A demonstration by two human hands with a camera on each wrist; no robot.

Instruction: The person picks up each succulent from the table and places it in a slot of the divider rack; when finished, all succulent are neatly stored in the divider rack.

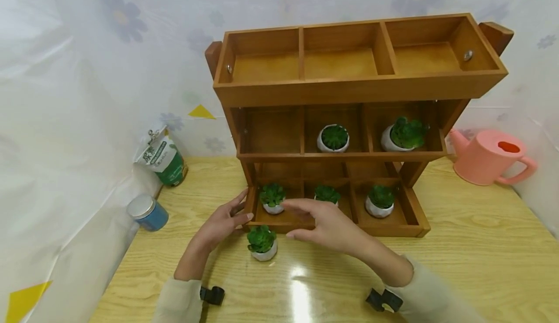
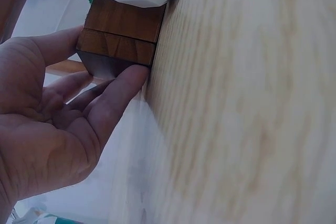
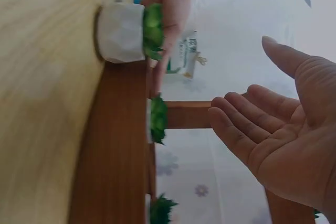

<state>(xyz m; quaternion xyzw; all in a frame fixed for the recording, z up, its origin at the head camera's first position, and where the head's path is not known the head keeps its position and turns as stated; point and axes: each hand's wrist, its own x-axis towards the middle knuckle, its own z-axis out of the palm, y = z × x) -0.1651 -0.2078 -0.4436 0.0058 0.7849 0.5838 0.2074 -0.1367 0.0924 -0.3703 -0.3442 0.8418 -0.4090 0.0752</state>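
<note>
A brown wooden three-tier plant shelf [image 1: 362, 88] stands on the table. My left hand [image 1: 220, 223] grips the left front corner of its bottom tier, thumb and fingers on the wood [image 2: 118, 45]. One succulent in a white faceted pot [image 1: 262, 248] stands on the table before that corner. Over the front of the bottom tier hovers my right hand [image 1: 329, 223], fingers extended and holding nothing, as the right wrist view confirms. Behind it are a left potted succulent [image 1: 272, 199], a partly hidden middle one [image 1: 326, 194] and a right one [image 1: 380, 201], each in its own compartment.
The middle tier holds a potted succulent [image 1: 333, 138] at centre and another [image 1: 403, 136] at right. A pink watering can [image 1: 480, 160] stands right of the shelf. To the left are a green-and-white bag [image 1: 168, 163] with a clip and a blue jar [image 1: 150, 215].
</note>
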